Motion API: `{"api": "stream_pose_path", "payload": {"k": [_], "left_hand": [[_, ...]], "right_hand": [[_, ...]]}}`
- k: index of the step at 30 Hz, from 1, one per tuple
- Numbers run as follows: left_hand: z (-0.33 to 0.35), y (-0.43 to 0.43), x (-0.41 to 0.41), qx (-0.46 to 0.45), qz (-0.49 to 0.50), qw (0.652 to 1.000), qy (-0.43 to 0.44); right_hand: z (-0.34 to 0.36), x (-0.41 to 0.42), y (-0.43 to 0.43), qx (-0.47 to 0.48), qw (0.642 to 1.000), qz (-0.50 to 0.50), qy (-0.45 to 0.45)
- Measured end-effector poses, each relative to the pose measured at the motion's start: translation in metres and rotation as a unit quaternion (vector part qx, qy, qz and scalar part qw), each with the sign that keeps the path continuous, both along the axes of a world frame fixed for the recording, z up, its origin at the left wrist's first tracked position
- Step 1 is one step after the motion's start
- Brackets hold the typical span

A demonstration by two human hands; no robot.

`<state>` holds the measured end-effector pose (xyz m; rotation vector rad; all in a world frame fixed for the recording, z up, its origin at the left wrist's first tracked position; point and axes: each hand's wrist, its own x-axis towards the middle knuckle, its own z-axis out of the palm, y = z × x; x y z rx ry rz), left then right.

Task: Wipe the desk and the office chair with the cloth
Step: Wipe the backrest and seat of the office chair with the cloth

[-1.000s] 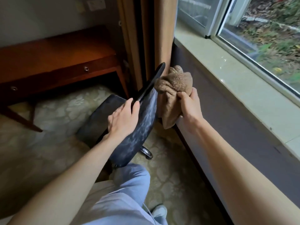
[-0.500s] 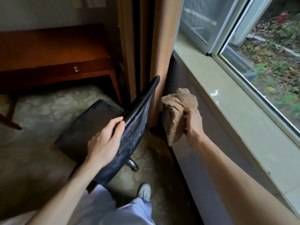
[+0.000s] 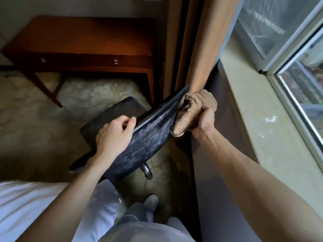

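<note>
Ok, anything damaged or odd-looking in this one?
The back of the office chair is mottled with pale blotches, worn or dusty, cannot tell which. White specks dot the windowsill. The cloth and desk look fine.

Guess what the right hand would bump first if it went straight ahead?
Probably the curtain. The right hand grips the cloth by the chair back and points toward the curtain just beyond; the cloth would touch it first. Depth is unclear.
</note>
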<state>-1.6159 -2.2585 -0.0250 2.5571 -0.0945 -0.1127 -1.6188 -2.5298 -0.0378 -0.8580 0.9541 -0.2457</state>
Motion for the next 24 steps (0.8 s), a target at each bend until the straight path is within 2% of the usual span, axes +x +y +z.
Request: {"api": "stream_pose_path", "payload": {"k": [4, 8, 14, 16, 21, 24], "left_hand": [[0.0, -0.019, 0.004, 0.069, 0.08, 0.994, -0.038], [-0.004, -0.018, 0.007, 0.047, 0.089, 0.995, 0.005], [-0.009, -0.018, 0.009, 0.055, 0.095, 0.994, -0.017], [-0.014, -0.014, 0.006, 0.079, 0.097, 0.991, -0.042], [-0.023, -0.007, -0.003, 0.127, 0.133, 0.967, -0.177], [-0.028, -0.004, -0.007, 0.159, 0.119, 0.957, -0.21]], "right_hand": [[-0.008, 0.007, -0.018, -0.078, 0.996, 0.035, -0.011], [-0.012, 0.015, -0.03, -0.174, 0.981, 0.068, -0.047], [-0.028, 0.037, -0.032, -0.157, 0.977, 0.083, -0.115], [-0.037, 0.044, -0.022, -0.16, 0.972, 0.09, -0.146], [-0.067, 0.049, 0.002, -0.201, 0.955, 0.066, -0.206], [-0.083, 0.046, 0.002, -0.192, 0.95, 0.074, -0.235]]}}
